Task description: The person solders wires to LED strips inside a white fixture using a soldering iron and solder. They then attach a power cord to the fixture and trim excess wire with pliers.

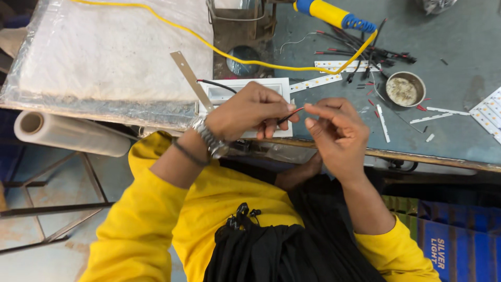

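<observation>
Both hands meet over the near edge of the bench. Her left hand (250, 110) is closed around a thin red-and-black wire pair (290, 115), pinching it between thumb and fingers, while the right hand (334, 130) brings thumb and forefinger together on the free end just at three o'clock of the left fist.

Under the left hand lies a white rectangular housing (245, 89), with another dark lead running out of it toward ten o'clock. At twelve o'clock a yellow cable (219, 52) crosses to a yellow-handled soldering iron (329, 13). Out at two o'clock sit a loose bundle of spare wires (376, 52), white LED strips (321, 81) and a small round tin (405, 89).

Such a wire looks feather-light and limp; I judge it will flop unless held close to the end, on the insulation rather than on the bare tip, which seems easy to bend or fray.
</observation>
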`<action>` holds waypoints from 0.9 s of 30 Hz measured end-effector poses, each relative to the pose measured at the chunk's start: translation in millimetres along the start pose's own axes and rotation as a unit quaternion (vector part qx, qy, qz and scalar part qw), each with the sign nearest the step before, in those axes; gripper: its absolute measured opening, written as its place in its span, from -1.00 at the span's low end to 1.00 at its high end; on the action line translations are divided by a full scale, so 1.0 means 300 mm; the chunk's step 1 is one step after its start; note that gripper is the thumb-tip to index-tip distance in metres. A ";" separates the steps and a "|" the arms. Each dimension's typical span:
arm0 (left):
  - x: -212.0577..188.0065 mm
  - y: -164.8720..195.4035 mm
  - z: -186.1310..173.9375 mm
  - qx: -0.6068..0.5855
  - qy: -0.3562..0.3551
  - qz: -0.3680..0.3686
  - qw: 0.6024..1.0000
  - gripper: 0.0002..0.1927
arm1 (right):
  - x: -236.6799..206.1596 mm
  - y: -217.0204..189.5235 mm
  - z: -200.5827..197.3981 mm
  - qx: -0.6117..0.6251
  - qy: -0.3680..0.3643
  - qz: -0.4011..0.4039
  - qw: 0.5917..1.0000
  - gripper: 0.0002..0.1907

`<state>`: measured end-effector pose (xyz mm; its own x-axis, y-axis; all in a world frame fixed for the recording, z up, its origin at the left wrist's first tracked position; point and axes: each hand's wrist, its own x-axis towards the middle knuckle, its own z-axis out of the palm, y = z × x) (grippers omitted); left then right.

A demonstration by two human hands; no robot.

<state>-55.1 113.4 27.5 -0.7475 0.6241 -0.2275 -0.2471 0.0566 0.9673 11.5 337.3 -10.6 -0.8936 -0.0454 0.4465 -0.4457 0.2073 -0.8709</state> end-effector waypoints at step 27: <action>-0.002 -0.032 0.022 0.054 0.016 0.001 0.998 -0.73 | -0.039 0.035 -0.082 0.010 0.051 0.049 0.997 -0.73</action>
<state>-48.3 117.6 19.2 -0.7679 0.5988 -0.2276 -0.1796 0.1398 0.9738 18.7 364.1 -20.1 -0.9232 0.0736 0.3772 -0.3588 0.1866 -0.9146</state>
